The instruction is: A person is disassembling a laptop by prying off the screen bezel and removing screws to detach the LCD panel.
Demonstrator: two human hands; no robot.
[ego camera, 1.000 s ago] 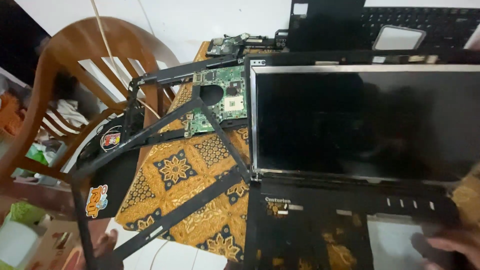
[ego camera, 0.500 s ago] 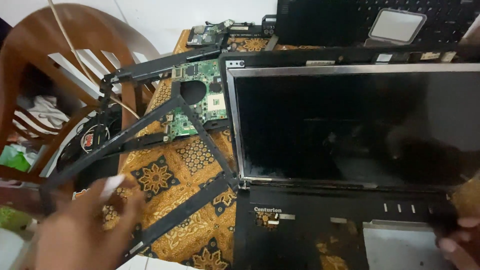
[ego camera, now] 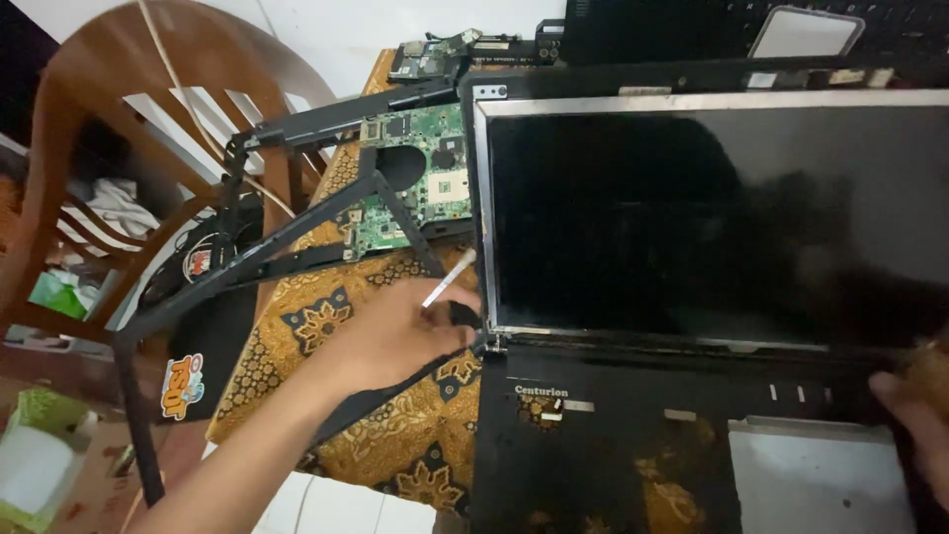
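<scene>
Left hand (ego camera: 395,331) pinches a small tool (ego camera: 450,282) at the screen panel (ego camera: 712,218)'s near-left corner; loose bezel frame (ego camera: 297,227) crowds the left. Right hand (ego camera: 914,405) rests on the laptop base (ego camera: 633,445)'s right edge, grip unclear.

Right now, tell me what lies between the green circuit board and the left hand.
In the head view, a black bezel bar crosses over the green circuit board; below it, patterned cloth shows before the left hand.

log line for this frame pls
left hand: at laptop screen lower-left hinge corner | right hand: on palm rest | bezel frame: beside
</scene>
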